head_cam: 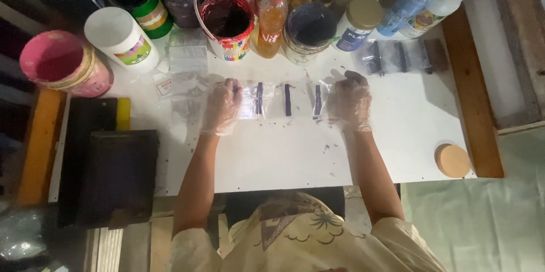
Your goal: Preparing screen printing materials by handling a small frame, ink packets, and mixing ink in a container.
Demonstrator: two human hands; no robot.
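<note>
Three dark strips (288, 100) lie in a clear plastic sleeve (250, 101) on the white table (284, 153), spanning my two gloved hands. My left hand (222, 105) presses one end flat, my right hand (350, 101) pins the other; neither grip closes around anything. Best to keep the film taut and the strips evenly spaced. Glare and gloves hide the sleeve's edges and my fingertips.
</note>
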